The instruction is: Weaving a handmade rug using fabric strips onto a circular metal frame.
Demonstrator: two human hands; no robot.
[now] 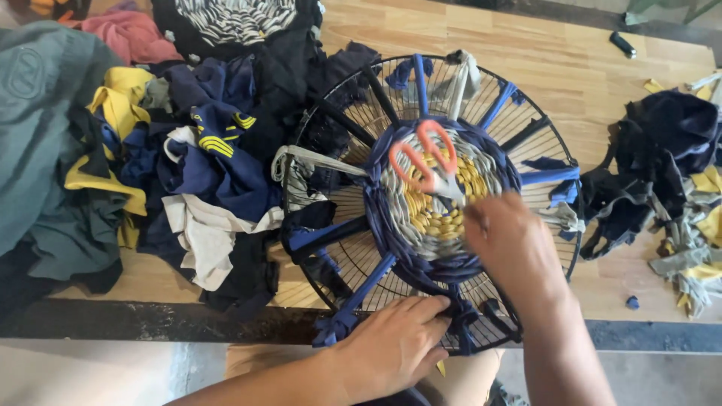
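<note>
Head view, looking down on a wooden table (526,30). A round black wire frame (323,135), like a fan guard, lies flat near the table's near edge. Cloth strips run out along its spokes, and a woven disc (440,192) sits at the centre: yellow core, grey ring, dark blue outer band. Orange-handled scissors (423,162) rest on the disc, just far of centre.

Left hand (391,346): at the near rim, fingers curled and pinching the dark blue strip (460,312) where it meets the weave's near edge. Right hand (511,244): over the near-right part of the disc, blurred; whether its fingers grip anything, cannot tell.

Left of the frame, a heap of cloth scraps (203,173), navy, yellow and off-white; a green garment (37,120) at far left. Right, a smaller pile of dark and grey offcuts (669,173). A small dark object (623,43) at far right.

Judgement on doing this well: keep the pinch close to the weave so the strip stays snug against the last round, hold even tension, pass alternately over and under the spokes, and mind the loose scissors.
</note>
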